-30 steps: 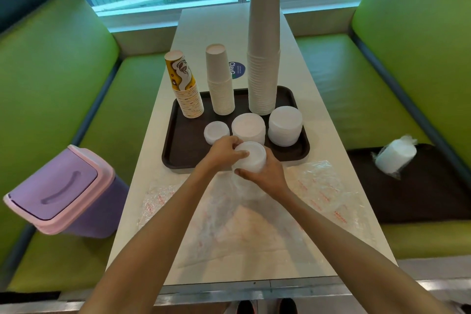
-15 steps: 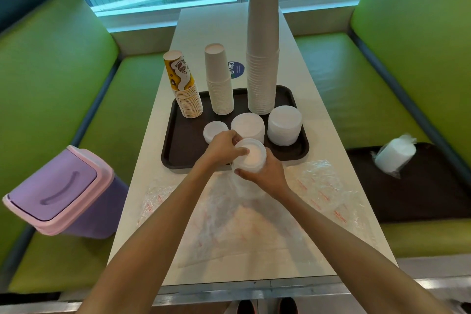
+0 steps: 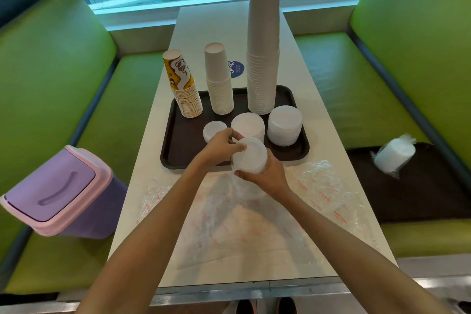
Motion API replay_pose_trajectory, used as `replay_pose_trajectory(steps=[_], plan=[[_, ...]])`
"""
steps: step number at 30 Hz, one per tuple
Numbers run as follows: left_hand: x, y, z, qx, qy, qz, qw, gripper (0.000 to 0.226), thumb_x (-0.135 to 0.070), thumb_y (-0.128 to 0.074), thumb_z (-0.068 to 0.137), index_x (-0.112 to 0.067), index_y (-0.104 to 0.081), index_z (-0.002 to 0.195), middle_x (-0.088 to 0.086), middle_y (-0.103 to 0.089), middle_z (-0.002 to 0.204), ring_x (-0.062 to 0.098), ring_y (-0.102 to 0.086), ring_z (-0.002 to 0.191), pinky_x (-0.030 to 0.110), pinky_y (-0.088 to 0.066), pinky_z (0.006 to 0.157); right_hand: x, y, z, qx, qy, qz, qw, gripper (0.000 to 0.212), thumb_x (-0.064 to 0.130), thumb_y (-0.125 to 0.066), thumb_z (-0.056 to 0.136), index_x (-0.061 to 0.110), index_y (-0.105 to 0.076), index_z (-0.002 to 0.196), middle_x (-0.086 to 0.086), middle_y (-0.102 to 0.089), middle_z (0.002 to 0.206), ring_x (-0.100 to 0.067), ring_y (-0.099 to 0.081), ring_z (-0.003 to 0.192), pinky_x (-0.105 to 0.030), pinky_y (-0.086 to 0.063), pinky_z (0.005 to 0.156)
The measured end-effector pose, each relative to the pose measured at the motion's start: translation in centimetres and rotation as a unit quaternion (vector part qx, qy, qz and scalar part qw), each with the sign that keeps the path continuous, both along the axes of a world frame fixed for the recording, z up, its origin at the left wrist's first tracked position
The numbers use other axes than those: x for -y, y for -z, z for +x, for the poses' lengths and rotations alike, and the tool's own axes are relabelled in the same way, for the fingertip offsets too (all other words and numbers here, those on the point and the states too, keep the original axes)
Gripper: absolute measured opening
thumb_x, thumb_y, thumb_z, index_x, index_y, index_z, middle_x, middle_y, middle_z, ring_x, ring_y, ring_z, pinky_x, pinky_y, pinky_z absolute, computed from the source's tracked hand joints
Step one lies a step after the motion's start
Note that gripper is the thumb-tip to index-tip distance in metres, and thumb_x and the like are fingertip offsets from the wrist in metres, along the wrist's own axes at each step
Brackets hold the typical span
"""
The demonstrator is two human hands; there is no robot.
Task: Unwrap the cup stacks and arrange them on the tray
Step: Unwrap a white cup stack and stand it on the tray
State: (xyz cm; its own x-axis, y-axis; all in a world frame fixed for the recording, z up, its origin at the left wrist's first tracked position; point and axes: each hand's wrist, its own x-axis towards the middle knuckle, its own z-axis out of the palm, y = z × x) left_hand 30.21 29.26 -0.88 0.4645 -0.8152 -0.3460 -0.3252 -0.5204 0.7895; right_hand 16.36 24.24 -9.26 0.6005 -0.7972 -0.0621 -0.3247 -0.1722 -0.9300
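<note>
While both hands are gripping a white lid stack (image 3: 251,155) at the tray's (image 3: 175,150) near edge, the right hand (image 3: 265,173) is cupping it from below, fingers curled around its side, and the left hand (image 3: 220,146) is pinching its top rim with closed fingertips. Clear wrap (image 3: 244,214) is trailing from the stack and lying spread over the table (image 3: 318,120). Standing on the tray are a printed cup stack (image 3: 184,86), a short plain stack (image 3: 219,79) and a tall stack (image 3: 262,51), with three lid piles (image 3: 284,125) lying in front. Another wrapped stack (image 3: 393,155) is lying on a second tray (image 3: 420,186) on the right bench, and a purple bin (image 3: 58,194) is sitting on the left bench.
</note>
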Motion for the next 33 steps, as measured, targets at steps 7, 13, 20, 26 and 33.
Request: replay_pose_trajectory(steps=[7, 13, 20, 26, 33], plan=[[-1.0, -1.0, 1.6, -0.204, -0.094, -0.047, 0.973, 0.015, -0.015, -0.057, 0.093, -0.015, -0.056, 0.108, 0.007, -0.057, 0.113, 0.019, -0.058, 0.097, 0.026, -0.053, 0.077, 0.3, -0.3, -0.2, 0.011, -0.012, -0.003, 1.000, 0.083, 0.041, -0.088, 0.060, 0.020, -0.045, 0.128, 0.008, -0.053, 0.119, -0.010, -0.051, 0.111, -0.024, -0.049, 0.091], [-1.1, -0.8, 4.9, -0.265, -0.238, -0.112, 0.928, 0.024, -0.013, -0.058, 0.093, -0.014, -0.054, 0.117, 0.006, -0.056, 0.114, 0.018, -0.056, 0.093, 0.025, -0.049, 0.064, 0.2, -0.6, -0.4, 0.005, -0.005, -0.002, 1.000, 0.073, 0.039, -0.090, 0.059, 0.031, -0.045, 0.116, 0.015, -0.052, 0.110, -0.004, -0.051, 0.102, -0.005, -0.039, 0.074], [0.3, 2.6, 8.5, -0.141, -0.386, -0.107, 0.905, 0.029, -0.009, -0.059, 0.091, -0.005, -0.057, 0.120, 0.011, -0.058, 0.112, 0.022, -0.058, 0.094, 0.028, -0.049, 0.071, 0.2, -0.6, -0.3, 0.001, -0.010, -0.006, 1.000, 0.075, 0.041, -0.089, 0.059, 0.032, -0.043, 0.117, 0.014, -0.052, 0.114, -0.004, -0.049, 0.104, -0.002, -0.041, 0.071], [2.8, 5.1, 9.6, -0.058, -0.382, -0.054, 0.921, 0.029, -0.013, -0.060, 0.091, -0.010, -0.061, 0.120, 0.012, -0.061, 0.121, 0.025, -0.058, 0.106, 0.033, -0.052, 0.085, 0.3, -0.6, -0.3, -0.010, -0.014, -0.019, 1.000, 0.077, 0.043, -0.089, 0.059, 0.030, -0.043, 0.119, 0.012, -0.053, 0.115, -0.006, -0.050, 0.105, 0.000, -0.040, 0.073], [4.7, 6.0, 9.0, 0.013, -0.349, -0.016, 0.937, 0.030, -0.014, -0.056, 0.093, -0.009, -0.059, 0.123, 0.010, -0.057, 0.127, 0.026, -0.053, 0.117, 0.036, -0.045, 0.097, 0.4, -0.4, -0.4, -0.012, -0.017, -0.023, 1.000, 0.078, 0.043, -0.089, 0.059, 0.026, -0.045, 0.121, 0.011, -0.054, 0.115, -0.007, -0.052, 0.106, -0.002, -0.040, 0.076]])
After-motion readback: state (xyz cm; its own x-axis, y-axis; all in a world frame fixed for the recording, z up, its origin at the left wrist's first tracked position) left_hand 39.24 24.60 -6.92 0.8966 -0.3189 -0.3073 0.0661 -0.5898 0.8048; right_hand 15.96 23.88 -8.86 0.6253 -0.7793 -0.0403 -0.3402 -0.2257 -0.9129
